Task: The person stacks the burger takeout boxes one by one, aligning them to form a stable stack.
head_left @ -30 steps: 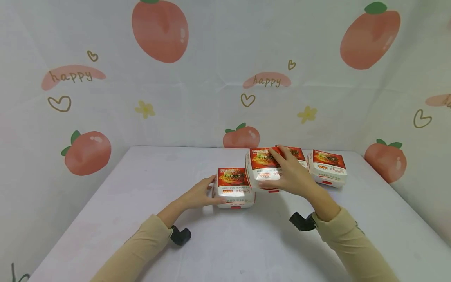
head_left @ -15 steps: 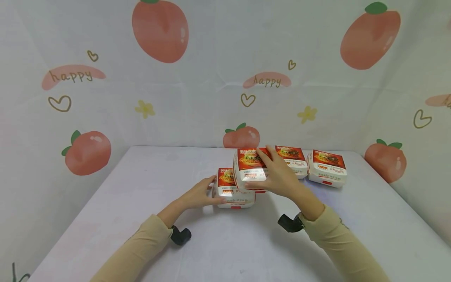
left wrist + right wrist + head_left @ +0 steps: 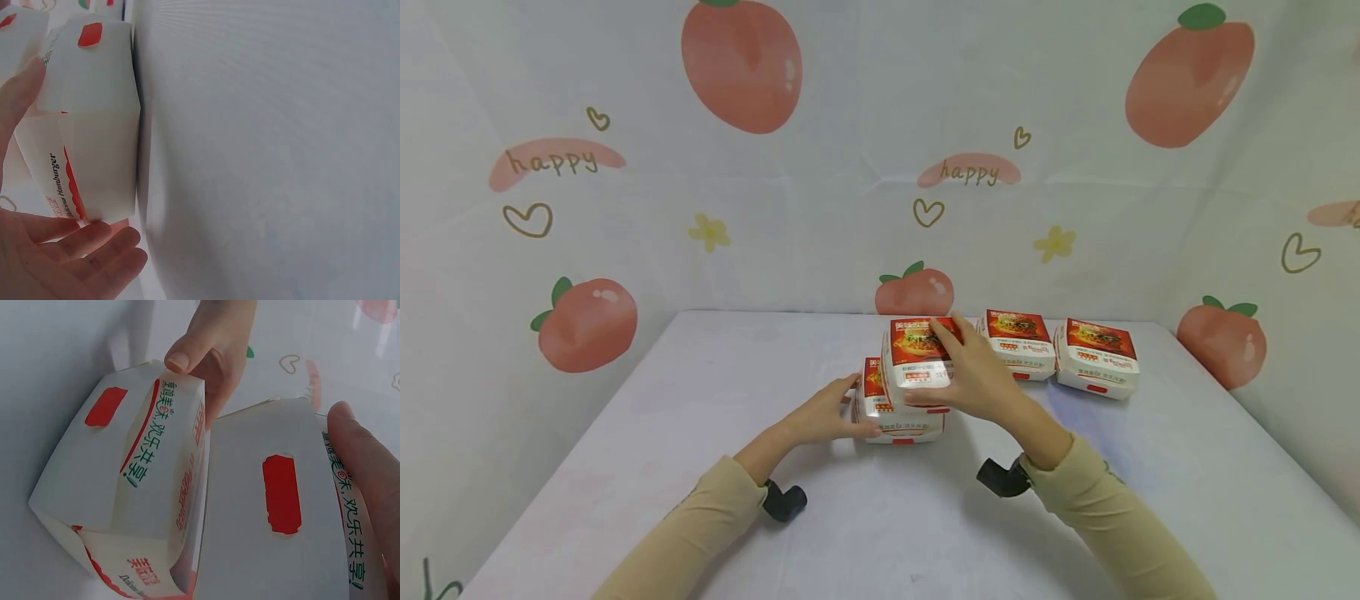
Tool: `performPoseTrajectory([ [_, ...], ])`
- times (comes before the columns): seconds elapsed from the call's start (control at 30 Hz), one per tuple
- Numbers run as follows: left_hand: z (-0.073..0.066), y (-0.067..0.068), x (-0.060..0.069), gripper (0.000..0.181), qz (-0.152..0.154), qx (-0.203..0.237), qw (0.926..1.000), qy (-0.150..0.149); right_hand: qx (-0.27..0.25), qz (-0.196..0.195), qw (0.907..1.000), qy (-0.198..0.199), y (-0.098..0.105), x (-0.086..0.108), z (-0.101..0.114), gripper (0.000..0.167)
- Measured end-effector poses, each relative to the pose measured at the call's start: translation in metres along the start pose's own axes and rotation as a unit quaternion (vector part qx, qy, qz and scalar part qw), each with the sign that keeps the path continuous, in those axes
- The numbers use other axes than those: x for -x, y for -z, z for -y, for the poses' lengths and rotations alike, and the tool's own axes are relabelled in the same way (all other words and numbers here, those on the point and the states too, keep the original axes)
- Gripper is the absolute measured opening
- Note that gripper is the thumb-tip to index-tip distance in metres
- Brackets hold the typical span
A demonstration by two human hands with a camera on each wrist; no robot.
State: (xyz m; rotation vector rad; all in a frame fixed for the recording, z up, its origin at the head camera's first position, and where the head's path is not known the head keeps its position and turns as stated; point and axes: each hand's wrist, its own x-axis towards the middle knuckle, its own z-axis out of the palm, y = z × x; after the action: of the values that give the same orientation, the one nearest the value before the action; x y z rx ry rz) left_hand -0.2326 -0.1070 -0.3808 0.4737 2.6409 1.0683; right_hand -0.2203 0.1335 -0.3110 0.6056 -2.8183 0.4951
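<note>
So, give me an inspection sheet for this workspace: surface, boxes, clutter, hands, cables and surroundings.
Surface: white tabletop with faint tinted patches.
Boxes: upper box over part of the lower box, contact unclear; third box and fourth box side by side at right rear. All four look closed.
Clutter: nothing seen.
Hands: left hand grips the lower box; right hand holds the upper box; a black curved piece sits at each wrist.
Cables: nothing seen.
Surroundings: pale backdrop printed with red fruit, hearts and "happy".
</note>
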Motion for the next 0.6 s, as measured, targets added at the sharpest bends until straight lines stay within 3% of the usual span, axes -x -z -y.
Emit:
performPoseTrajectory([
  [0.6,-0.001,-0.001,0.0,0.094,0.0,0.006,0.9999,-0.015,-0.005,0.008,0.9999,-0.01,-0.006,-0.007,0.016,0.105],
])
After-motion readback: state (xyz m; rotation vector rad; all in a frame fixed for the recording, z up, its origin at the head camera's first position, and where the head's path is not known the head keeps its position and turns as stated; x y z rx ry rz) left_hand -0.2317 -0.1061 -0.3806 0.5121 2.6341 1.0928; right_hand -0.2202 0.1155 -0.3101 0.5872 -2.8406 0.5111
